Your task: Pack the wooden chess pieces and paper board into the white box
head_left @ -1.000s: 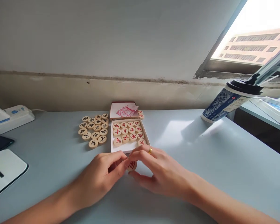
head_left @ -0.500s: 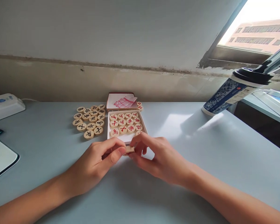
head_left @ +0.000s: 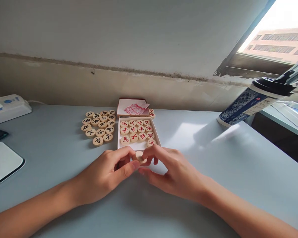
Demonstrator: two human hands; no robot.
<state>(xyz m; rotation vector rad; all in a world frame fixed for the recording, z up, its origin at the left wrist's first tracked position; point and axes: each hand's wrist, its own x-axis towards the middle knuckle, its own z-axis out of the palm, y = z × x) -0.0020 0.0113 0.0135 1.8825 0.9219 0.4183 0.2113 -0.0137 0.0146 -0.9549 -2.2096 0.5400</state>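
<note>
Between my left hand [head_left: 108, 175] and my right hand [head_left: 171, 170] is a round wooden Chinese chess piece [head_left: 139, 155], its plain face turned up. My left thumb and index finger pinch its left side. On its right side my right index finger presses, with the thumb lower and slightly apart; the other fingers curl partly out of sight. Just beyond the hands lies a white box tray [head_left: 119, 144] holding rows of red-marked pieces [head_left: 133, 137], with a gap in the front row. Left of it several black-marked pieces [head_left: 100, 132] lie face up in a cluster.
Behind the tray leans the box lid [head_left: 132, 102] with a folded red-lined sheet [head_left: 137, 108]. More pieces [head_left: 152, 115] lie right of the lid. A lidded paper cup [head_left: 248, 102] stands at the right. A white device [head_left: 5, 162] and a power strip [head_left: 13, 105] are at left.
The piece has turned from nearly edge-on to showing its plain face. My right thumb has come away from it slightly. The whole view has shifted a little.
</note>
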